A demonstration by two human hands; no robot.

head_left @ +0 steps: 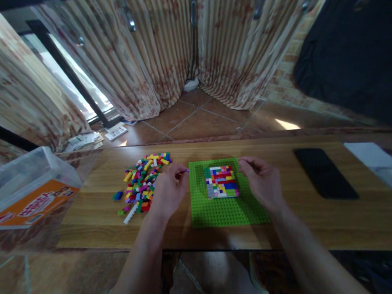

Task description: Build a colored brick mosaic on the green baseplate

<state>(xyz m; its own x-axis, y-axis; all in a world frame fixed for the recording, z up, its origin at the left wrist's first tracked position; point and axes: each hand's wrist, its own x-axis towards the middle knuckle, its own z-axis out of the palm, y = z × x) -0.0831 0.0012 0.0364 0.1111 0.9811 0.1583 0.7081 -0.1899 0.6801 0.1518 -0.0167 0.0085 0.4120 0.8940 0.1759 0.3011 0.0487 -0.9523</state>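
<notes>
My left hand (172, 185) is closed in a pinch on a small purple brick (187, 169), just off the left edge of a green baseplate (219, 216). On the baseplate sits a multicoloured block of bricks (221, 181), roughly square, with red, blue, white, yellow and grey pieces. Over the plate's right side hovers my right hand (262, 178), fingertips pressed together; whether anything is between them is too small to make out. A pile of loose bricks (140, 181) in many colours lies left of my left hand, partly hidden behind it.
A long white piece (131, 213) and a blue brick (118, 195) lie beside the pile. A clear plastic box (61, 170) with an orange label stands at the left. To the right are a black flat slab (325, 173) and white paper (371, 154) on the wooden table (302, 229).
</notes>
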